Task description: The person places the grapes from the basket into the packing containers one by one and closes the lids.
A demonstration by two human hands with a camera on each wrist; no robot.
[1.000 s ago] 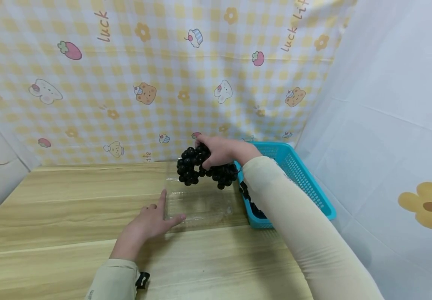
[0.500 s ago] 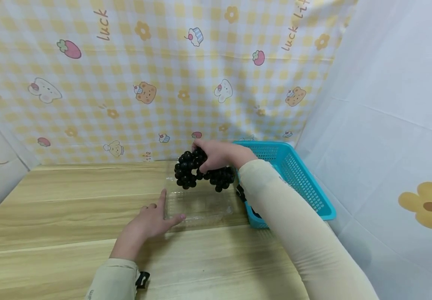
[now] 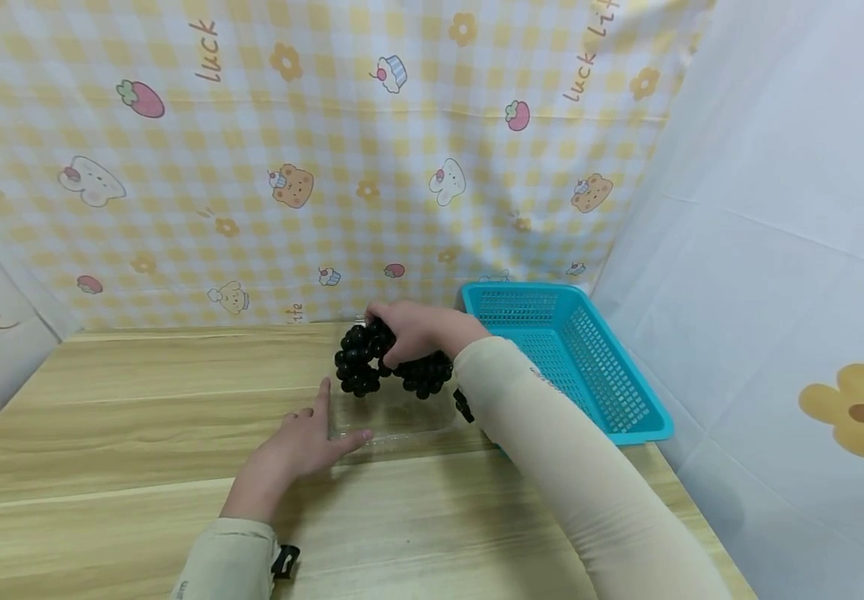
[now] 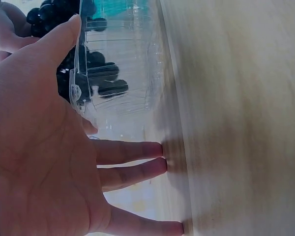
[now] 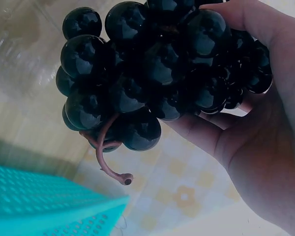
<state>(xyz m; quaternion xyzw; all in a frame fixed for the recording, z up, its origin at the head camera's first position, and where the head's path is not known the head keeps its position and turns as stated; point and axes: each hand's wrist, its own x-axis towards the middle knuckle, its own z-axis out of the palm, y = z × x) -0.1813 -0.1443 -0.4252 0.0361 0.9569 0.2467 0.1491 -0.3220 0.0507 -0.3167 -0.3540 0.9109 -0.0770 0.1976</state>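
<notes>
My right hand (image 3: 420,333) grips a bunch of shiny black grapes (image 3: 359,364) over a clear plastic container (image 3: 394,419). A curved brown stem (image 5: 105,152) sticks out of the bunch in the right wrist view. Through the container's clear wall (image 4: 130,59), the left wrist view shows the lower grapes, which seem to hang inside it. My left hand (image 3: 300,442) is spread at the container's near left corner, its thumb along the front rim and its index finger along the left side. The other left fingers touch the table.
A turquoise plastic basket (image 3: 600,362) with perforated walls stands just right of the container, partly behind the right sleeve. Beneath everything is a wood-grain table (image 3: 139,417). A yellow checked cloth (image 3: 372,233) hangs at the back, and a white sheet (image 3: 776,317) on the right.
My right hand has moved left, down and nearer with the grapes, from above the container's far part into it. More of the basket shows. My left hand has stayed put.
</notes>
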